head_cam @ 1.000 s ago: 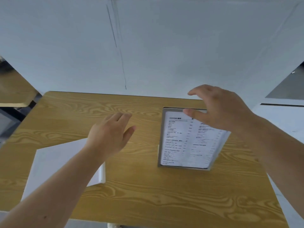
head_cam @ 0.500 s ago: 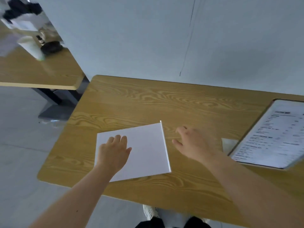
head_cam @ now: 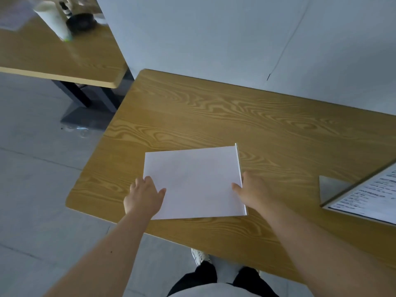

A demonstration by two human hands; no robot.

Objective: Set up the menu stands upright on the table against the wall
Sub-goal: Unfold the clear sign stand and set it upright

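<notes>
A menu stand (head_cam: 192,181) lies flat on the wooden table (head_cam: 214,116), its blank white back up, near the front left corner. My left hand (head_cam: 144,195) grips its left edge, thumb on top. My right hand (head_cam: 254,189) holds its right edge where the clear base lip runs. A second menu stand (head_cam: 368,198) with printed text stands upright at the far right, partly cut off by the frame. The white wall (head_cam: 235,39) runs along the table's far side.
Another wooden table (head_cam: 53,56) at the upper left carries a white cup (head_cam: 55,20) and a dark round object (head_cam: 80,22). Grey floor (head_cam: 32,168) lies to the left. My legs and a shoe (head_cam: 199,256) show below the table's near edge.
The view swung left from the upright menu stand. My right hand left that stand and came to the flat one's right edge; my left hand moved to its left edge.
</notes>
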